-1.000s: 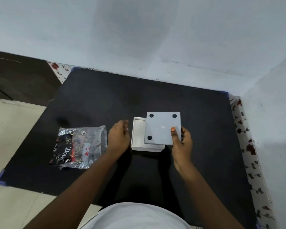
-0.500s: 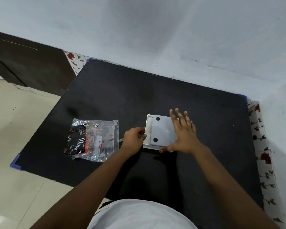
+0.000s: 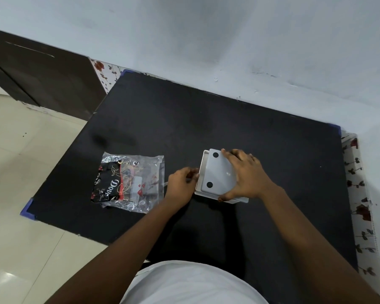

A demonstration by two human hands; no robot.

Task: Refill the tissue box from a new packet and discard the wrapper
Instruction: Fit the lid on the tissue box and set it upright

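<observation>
A white tissue box [image 3: 201,170] lies upside down on the black table [image 3: 206,119]. Its grey base panel [image 3: 217,172], marked by black round feet, sits on top of it. My right hand [image 3: 247,175] rests flat on that panel with fingers spread and the thumb at the near edge. My left hand [image 3: 181,186] is curled against the box's left side, fingertips touching its wall. To the left lies the clear plastic wrapper [image 3: 130,183], with black and red print and nobody touching it.
The table stands in a corner against pale walls [image 3: 228,40] at the back and right. A dark cabinet [image 3: 37,75] stands at the far left. Beige floor tiles [image 3: 20,194] lie beyond the table's left edge. A floral strip [image 3: 360,205] runs along the table's right side.
The grey panel has gone from tilted up in my right hand to lying flat on the box. My right hand now presses on top of it, and my left hand has closed in on the box's side.
</observation>
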